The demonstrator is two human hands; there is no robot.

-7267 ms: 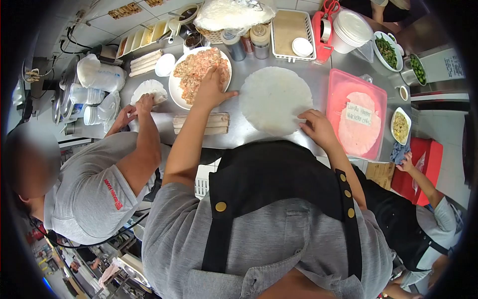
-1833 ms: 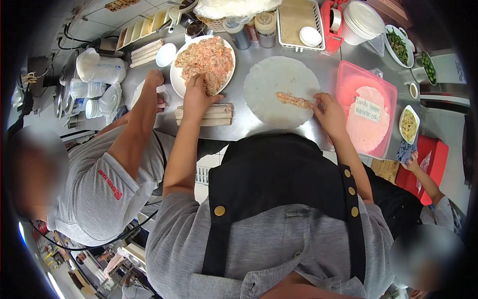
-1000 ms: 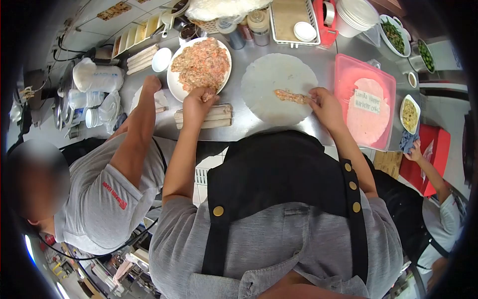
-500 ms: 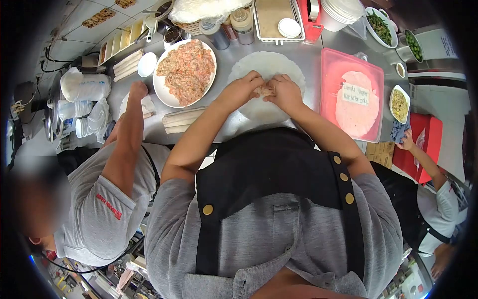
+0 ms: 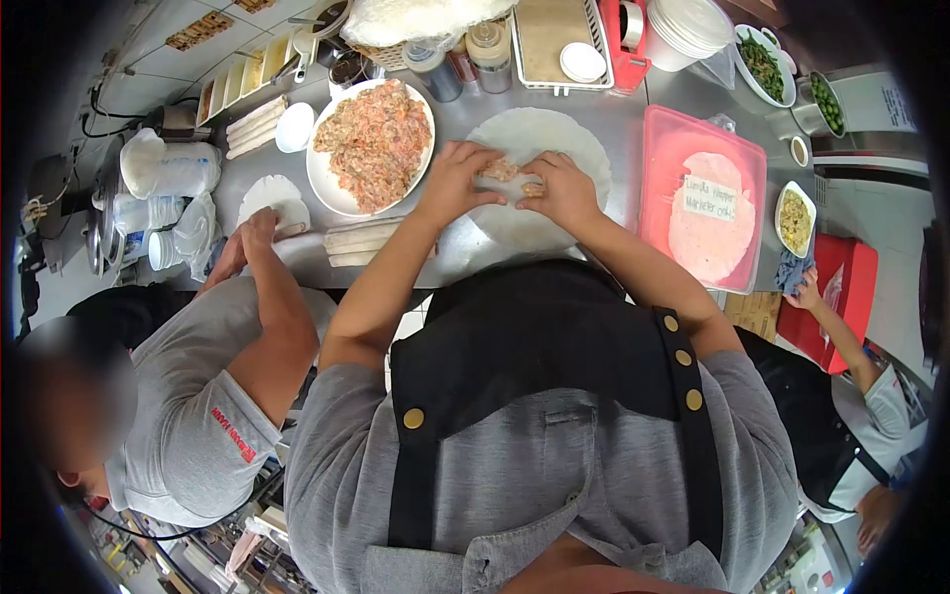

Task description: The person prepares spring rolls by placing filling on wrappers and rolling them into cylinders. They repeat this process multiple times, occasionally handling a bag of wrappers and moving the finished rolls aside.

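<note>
Both hands are working over the wrapper (image 5: 539,127): the left hand (image 5: 460,180) is curling half open at one end of the filling (image 5: 500,170), the right hand (image 5: 561,193) is bending its fingers close around the other; how firmly they're gripping, I can't tell. Just beside, the plate (image 5: 319,185) is holding a mound of meat mix (image 5: 371,134). The pink tub (image 5: 756,213) is showing pale rounds (image 5: 711,246) and a label (image 5: 710,196); beyond, a bowl (image 5: 789,91) is holding greens (image 5: 760,67).

Two hands at the filling on a round wrapper
The left hand (image 5: 461,183) and right hand (image 5: 560,190) touch the meat filling (image 5: 502,169) on the pale wrapper (image 5: 542,134); a heaped plate (image 5: 327,188) stands near the left hand.
</note>
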